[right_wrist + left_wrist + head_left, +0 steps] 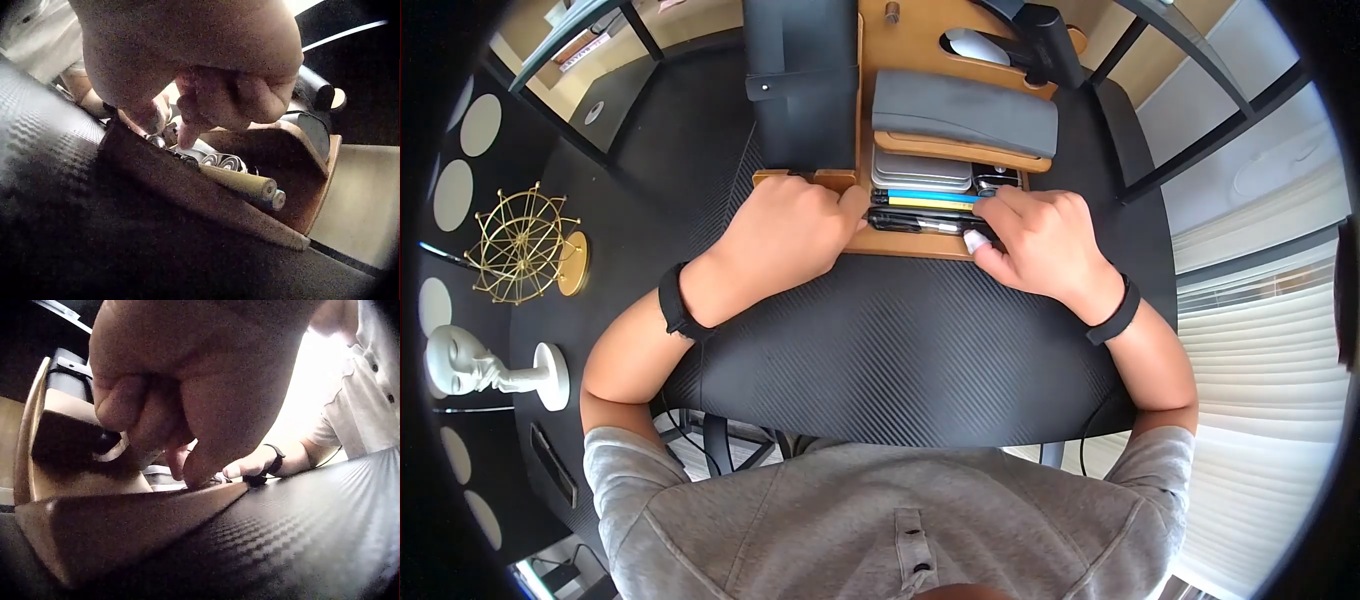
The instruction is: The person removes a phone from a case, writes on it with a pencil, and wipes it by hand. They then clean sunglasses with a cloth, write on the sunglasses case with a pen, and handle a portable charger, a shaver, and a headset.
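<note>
Several black pens (920, 221) lie lengthwise in the front tray of a wooden desk organizer (935, 244). My left hand (795, 228) has its fingers curled and pinches at the left end of the black pens. At their right end, my right hand (1045, 235) holds them between thumb and bent fingers. Just behind lie a blue pencil (920, 196) and a yellow pencil (240, 181), whose butt ends show in the right wrist view. The left wrist view shows the thumb close over the tray's wooden front wall (125, 525); the pen tips are hidden there.
Behind the pencils sit silvery flat items (920, 172) and a grey case (965, 112). A black leather-like case (805, 100) stands at left. A mouse (980, 47) lies farther back. A gold wheel ornament (522, 245) and white figurine (495, 365) stand on the black desk (910, 350).
</note>
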The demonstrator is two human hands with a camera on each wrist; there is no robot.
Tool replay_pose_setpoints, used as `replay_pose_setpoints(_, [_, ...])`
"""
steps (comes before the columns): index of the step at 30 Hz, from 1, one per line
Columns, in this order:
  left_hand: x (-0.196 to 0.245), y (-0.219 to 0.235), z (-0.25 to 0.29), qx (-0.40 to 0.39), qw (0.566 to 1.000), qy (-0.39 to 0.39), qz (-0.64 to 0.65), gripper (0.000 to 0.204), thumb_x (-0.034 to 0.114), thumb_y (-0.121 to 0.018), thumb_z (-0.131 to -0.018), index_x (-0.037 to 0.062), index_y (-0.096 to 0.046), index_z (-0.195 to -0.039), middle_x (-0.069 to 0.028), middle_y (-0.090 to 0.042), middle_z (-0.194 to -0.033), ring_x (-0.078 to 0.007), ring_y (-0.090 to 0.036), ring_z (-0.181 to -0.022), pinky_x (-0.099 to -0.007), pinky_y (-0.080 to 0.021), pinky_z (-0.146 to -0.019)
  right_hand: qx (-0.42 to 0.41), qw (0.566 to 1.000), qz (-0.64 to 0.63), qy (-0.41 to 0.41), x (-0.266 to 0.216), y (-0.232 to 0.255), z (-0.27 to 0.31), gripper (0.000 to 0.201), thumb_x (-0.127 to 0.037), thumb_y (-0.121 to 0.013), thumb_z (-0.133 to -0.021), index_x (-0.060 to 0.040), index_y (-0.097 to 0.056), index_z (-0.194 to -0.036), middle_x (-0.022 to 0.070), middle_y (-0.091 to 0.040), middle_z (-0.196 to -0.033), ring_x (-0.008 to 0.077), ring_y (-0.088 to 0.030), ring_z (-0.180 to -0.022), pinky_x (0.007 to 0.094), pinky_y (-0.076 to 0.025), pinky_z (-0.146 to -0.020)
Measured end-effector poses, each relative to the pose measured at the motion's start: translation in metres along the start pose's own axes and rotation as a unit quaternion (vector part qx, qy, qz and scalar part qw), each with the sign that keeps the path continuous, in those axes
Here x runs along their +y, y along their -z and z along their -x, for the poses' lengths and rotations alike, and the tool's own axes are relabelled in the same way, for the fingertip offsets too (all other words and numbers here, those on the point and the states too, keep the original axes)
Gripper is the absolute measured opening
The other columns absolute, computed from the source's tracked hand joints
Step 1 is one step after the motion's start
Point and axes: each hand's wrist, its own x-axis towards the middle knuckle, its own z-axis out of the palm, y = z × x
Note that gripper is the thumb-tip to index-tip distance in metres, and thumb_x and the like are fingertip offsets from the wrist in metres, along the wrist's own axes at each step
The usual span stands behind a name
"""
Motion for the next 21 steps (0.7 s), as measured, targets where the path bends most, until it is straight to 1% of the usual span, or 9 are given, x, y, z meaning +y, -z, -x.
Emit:
replay_pose_setpoints(3, [0.0019, 0.0024, 0.0001, -0.006, 1.000, -0.006, 0.003, 0.016, 0.021, -0.071, -0.092, 0.0072, -0.063, -0.092, -0.0107, -0.062, -0.057, -0.0296, -0.065, -0.054, -0.0408, -0.049, -0.052, 0.004, 0.999, -0.020, 0.045, -0.0003, -0.0017, 0.0015, 0.025, -0.030, -0.070, -0.086, -0.0076, -0.062, -0.079, 0.0058, -0.060, -0.071, 0.0251, -0.065, -0.058, 0.0380, -0.053, -0.052])
replay_pose_setpoints(6, [0.0032, 0.0031, -0.0005, -0.005, 1.000, -0.006, 0.007, 0.016, 0.021, -0.070, -0.093, 0.0073, -0.062, -0.090, -0.0109, -0.062, -0.057, -0.0301, -0.065, -0.053, -0.0409, -0.049, -0.052, 0.010, 0.998, -0.035, 0.051, -0.0017, -0.0031, 0.0022, 0.023, -0.030, -0.070, -0.087, -0.0075, -0.064, -0.082, 0.0058, -0.059, -0.071, 0.0250, -0.065, -0.059, 0.0380, -0.053, -0.053])
replay_pose_setpoints(9, [0.0007, 0.0045, -0.0014, -0.005, 1.000, -0.004, 0.010, 0.016, 0.021, -0.069, -0.095, 0.0073, -0.061, -0.091, -0.0110, -0.061, -0.057, -0.0306, -0.064, -0.052, -0.0413, -0.049, -0.052, -0.005, 0.999, -0.038, 0.016, -0.0017, -0.0041, 0.0017, 0.021, -0.028, -0.071, -0.086, -0.0075, -0.065, -0.086, 0.0059, -0.059, -0.072, 0.0248, -0.066, -0.060, 0.0377, -0.054, -0.054])
replay_pose_setpoints(12, [0.0005, 0.0055, -0.0020, 0.004, 1.000, -0.003, 0.026, 0.016, 0.020, -0.068, -0.096, 0.0072, -0.059, -0.093, -0.0109, -0.060, -0.057, -0.0308, -0.064, -0.052, -0.0416, -0.048, -0.051, -0.002, 0.999, -0.039, 0.003, -0.0009, -0.0064, 0.0015, 0.019, -0.026, -0.072, -0.085, -0.0077, -0.065, -0.087, 0.0060, -0.060, -0.075, 0.0246, -0.066, -0.061, 0.0373, -0.053, -0.054])
replay_pose_setpoints(16, [-0.0013, 0.0061, -0.0026, 0.012, 0.999, -0.004, 0.052, 0.016, 0.019, -0.067, -0.097, 0.0076, -0.057, -0.095, -0.0103, -0.060, -0.057, -0.0310, -0.064, -0.053, -0.0414, -0.048, -0.050, -0.008, 0.999, -0.030, 0.023, 0.0009, -0.0074, 0.0033, 0.019, -0.024, -0.073, -0.085, -0.0071, -0.065, -0.088, 0.0062, -0.061, -0.078, 0.0242, -0.067, -0.062, 0.0372, -0.053, -0.054])
replay_pose_setpoints(21, [-0.0058, 0.0063, -0.0030, 0.002, 0.997, -0.039, 0.069, 0.018, 0.021, -0.069, -0.095, 0.0090, -0.057, -0.092, -0.0089, -0.061, -0.059, -0.0300, -0.065, -0.054, -0.0403, -0.048, -0.049, 0.012, 0.998, -0.032, 0.048, 0.0008, -0.0073, 0.0028, 0.018, -0.020, -0.074, -0.084, -0.0068, -0.064, -0.090, 0.0059, -0.059, -0.077, 0.0229, -0.066, -0.061, 0.0366, -0.053, -0.053])
